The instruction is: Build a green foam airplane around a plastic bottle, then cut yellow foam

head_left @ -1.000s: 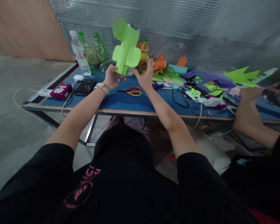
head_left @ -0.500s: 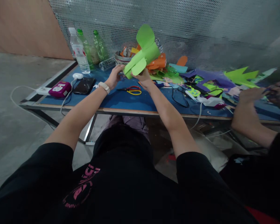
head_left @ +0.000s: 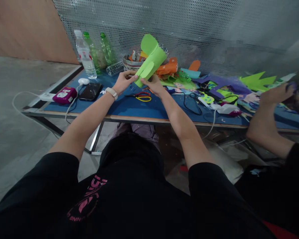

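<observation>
A light-green paper tube with rounded paper flaps (head_left: 154, 59) is held tilted above the blue table (head_left: 114, 108). Clear plastic shows at its far end, like part of a bottle. My left hand (head_left: 126, 80) pinches the tube's lower left edge, thumb against the paper. On the other side my right hand (head_left: 153, 84) grips the lower end, with some of its fingers hidden behind the paper. Scissors with red and yellow handles (head_left: 142, 96) lie on the table just below the hands.
Several bottles (head_left: 86, 54) stand at the back left, near a black phone (head_left: 90, 91) and a magenta power adapter (head_left: 64, 95). Behind the hands is a basket (head_left: 131, 64). Orange paper pieces (head_left: 168, 67) and purple scraps (head_left: 229, 84) lie rightward. A co-worker's arm (head_left: 266, 116) reaches in at right.
The green paper tube has come down slightly and turned, its upper flap now lower. My left thumb has moved onto the paper edge. The co-worker's hand at right has shifted a little.
</observation>
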The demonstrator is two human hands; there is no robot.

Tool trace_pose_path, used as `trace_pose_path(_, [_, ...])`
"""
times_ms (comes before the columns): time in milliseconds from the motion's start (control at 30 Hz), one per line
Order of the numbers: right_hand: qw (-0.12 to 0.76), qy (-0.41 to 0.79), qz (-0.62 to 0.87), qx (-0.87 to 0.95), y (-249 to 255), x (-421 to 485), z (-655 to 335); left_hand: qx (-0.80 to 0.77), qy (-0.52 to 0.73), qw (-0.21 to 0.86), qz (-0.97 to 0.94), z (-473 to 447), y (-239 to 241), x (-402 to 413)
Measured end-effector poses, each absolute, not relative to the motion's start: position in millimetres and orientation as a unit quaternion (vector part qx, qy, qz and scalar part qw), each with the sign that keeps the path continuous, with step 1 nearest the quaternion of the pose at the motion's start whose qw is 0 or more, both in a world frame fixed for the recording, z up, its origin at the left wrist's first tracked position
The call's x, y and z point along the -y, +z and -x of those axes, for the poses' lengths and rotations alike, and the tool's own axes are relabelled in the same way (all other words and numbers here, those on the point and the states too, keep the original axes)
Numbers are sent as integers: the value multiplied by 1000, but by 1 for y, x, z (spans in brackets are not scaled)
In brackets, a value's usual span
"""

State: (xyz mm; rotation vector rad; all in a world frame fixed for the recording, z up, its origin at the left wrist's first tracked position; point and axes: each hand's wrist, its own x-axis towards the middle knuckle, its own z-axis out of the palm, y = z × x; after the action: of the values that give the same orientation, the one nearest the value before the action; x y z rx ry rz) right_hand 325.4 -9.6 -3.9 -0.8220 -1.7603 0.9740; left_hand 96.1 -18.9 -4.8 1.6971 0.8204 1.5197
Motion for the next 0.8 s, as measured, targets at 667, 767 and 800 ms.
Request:
trace_pose_path(667, [514,349,387,682,0,5,-327,-353,601,302,-650,-84,-12,0])
trace_pose_path(767, [537,332,398,665,-8,-12,-334,-332,648,210,-652,-92,-1,17])
trace_pose_path(800, [544,327,400,662,-10,-17,-336,-322,654,208,-652,-100,3,32])
